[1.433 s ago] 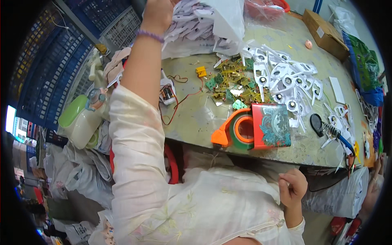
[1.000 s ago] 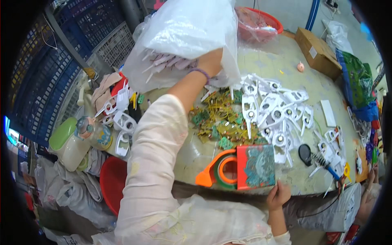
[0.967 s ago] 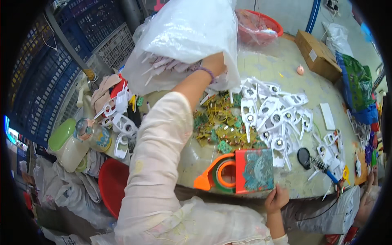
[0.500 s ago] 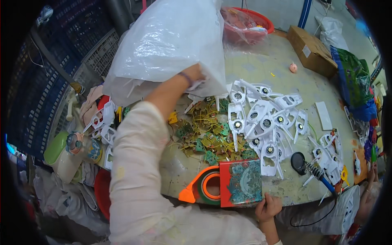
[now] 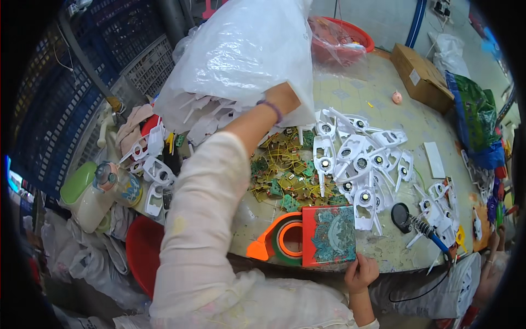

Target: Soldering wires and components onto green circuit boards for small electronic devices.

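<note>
My left hand grips the edge of a large translucent white plastic bag; its fingertips are hidden in the folds. White plastic parts show through the bag's open mouth. My right hand is closed, fingers curled, at the table's front edge beside the corner of a red box with a teal patterned top. Between the bag and that box lies a heap of green circuit boards with yellow wires. White plastic housings with round dark metal centres are piled to the right of the boards.
An orange tape dispenser adjoins the red box. A soldering iron rests in its stand at the right. At the back are a red basket and a cardboard box. A clear bottle stands left. Another person's arm shows far right.
The left hand has moved a little right with the bag's edge, and the bag's mouth gapes wider, showing more white parts. The right hand has barely moved.
</note>
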### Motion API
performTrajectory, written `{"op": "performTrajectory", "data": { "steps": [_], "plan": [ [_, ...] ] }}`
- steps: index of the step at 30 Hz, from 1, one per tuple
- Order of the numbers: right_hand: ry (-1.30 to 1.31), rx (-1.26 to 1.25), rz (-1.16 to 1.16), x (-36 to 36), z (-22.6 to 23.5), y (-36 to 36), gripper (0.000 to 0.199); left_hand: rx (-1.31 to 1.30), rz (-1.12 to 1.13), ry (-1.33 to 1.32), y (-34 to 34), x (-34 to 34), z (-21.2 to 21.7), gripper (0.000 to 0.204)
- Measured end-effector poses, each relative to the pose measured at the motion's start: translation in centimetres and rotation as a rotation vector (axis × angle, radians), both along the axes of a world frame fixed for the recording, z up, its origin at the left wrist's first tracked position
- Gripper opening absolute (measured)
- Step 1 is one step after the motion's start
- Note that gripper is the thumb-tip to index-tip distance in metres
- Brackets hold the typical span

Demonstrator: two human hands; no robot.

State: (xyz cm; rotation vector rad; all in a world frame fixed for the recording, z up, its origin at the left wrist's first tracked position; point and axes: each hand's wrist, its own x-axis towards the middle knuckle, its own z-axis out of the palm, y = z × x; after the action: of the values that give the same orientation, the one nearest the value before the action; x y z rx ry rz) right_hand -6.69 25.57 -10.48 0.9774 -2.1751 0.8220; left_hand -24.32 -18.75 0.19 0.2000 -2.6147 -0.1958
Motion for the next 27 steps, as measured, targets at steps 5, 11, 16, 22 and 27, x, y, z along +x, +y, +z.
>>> {"op": "performTrajectory", "data": {
  "steps": [5, 11, 16, 22, 27],
  "plan": [
    [-0.013, 0.02, -0.035, 0.1, -0.1, 0.2, 0.016, -0.086, -0.08, -0.181, -0.9, -0.6, 0.5, 0.041],
    [-0.013, 0.007, -0.029, 0.0, 0.4, 0.0, 0.015, -0.032, -0.027, -0.4, -5.1, 1.2, 1.0, 0.066],
    [-0.007, -0.005, -0.028, -0.3, 0.2, 0.1, 0.015, -0.14, 0.175, -0.531, -3.2, 8.9, 0.2, 0.094],
    [0.028, -0.031, -0.027, -0.1, 0.0, 0.1, 0.013, 0.06, 0.141, 0.029, -2.2, 14.7, -1.2, 0.068],
    [0.027, -0.072, -0.006, 0.1, 0.1, -0.1, 0.012, 0.879, -0.073, 0.374, -1.2, 17.8, 0.9, 0.028]
  ]
}}
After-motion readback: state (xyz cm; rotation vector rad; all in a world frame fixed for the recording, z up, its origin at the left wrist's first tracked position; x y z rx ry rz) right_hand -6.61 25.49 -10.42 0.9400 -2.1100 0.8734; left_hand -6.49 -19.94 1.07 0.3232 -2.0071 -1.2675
